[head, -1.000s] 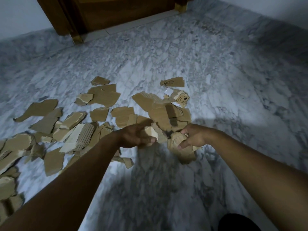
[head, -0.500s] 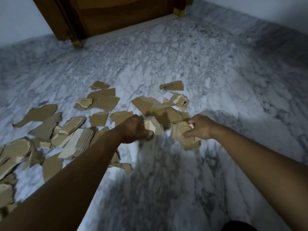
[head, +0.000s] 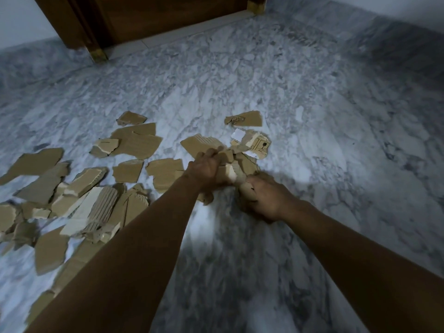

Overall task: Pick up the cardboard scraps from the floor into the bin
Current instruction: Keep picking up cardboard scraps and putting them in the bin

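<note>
The marble floor [head: 312, 116] fills almost the whole view, grey and white, darker at the right and near the bottom. At the top stands a brown wooden door [head: 156, 13] with its frame, and a pale wall [head: 21, 18] is beside it at the left.

The cardboard scraps [head: 79, 195] lie scattered on the floor, most of them at the left side, where many overlap in a loose heap. Some others lie apart toward the middle, and one printed piece [head: 258, 146] with black symbols lies just behind the hands. A single scrap [head: 245, 118] lies farther back, alone. No bin shows in the view.

Two bare forearms reach from the bottom edge toward the middle. The left hand [head: 209, 170] is closed around a few scraps, with its grip pressed on them; light torn edges stick out next to the knuckles. The right hand [head: 266, 200] is just beside it, lower, and its grip is curled around a bunch of brown pieces against the floor. The two hands almost touch.
</note>
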Motion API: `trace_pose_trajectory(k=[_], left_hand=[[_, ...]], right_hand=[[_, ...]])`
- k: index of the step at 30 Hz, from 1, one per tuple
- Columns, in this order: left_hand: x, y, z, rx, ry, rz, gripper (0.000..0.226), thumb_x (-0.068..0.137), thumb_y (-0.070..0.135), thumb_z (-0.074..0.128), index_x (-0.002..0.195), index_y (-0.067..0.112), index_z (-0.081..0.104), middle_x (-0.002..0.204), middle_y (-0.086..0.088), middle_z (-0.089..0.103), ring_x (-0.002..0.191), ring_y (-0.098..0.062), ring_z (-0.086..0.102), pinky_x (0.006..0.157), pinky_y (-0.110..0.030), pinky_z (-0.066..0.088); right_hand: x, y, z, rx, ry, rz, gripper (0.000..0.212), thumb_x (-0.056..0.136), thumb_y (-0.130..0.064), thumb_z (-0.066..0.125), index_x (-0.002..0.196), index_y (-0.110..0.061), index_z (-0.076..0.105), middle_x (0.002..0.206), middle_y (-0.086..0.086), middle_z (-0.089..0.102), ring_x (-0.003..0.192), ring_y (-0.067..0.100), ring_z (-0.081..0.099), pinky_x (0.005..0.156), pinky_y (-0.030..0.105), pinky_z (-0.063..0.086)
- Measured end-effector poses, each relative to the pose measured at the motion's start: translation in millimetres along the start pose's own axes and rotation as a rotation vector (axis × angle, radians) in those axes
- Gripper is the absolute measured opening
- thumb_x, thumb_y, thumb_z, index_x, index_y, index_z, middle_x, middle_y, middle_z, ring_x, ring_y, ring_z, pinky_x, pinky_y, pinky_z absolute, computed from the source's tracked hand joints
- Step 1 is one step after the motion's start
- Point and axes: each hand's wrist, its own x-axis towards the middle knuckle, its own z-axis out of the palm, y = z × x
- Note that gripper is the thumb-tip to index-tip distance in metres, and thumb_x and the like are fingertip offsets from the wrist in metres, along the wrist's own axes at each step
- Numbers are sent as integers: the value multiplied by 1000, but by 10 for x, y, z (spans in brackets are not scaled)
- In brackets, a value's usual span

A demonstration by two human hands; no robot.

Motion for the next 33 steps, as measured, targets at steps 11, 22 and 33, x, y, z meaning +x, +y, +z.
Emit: trace_pose_trajectory(k=[11,22,33], left_hand=[[-444,-400,-497,-585,104,-156,64,73,55,71,123,17,60,109,-4,70,101,-25,67,91,-39,54],[-585,-408,-68,132,-131,-105,68,79,60,65,132,18,53,140,-8,38,131,-36,36,108,-48,34],[-696,-268,-122,-116,55,-65,48,67,49,84,88,13,62,86,-8,58,90,-30,61,68,-29,39]], right_hand=[[-102,72,-108,193,-187,175,54,58,-55,78,101,-25,67,97,-4,70,87,20,70,74,34,58],[104,28,-208,-84,-102,218,89,79,-52,76,147,-15,33,143,11,33,129,37,37,107,42,38],[-101,31,-202,-29,-74,237,102,63,-78,71,145,-33,30,141,5,26,132,34,27,107,47,38]])
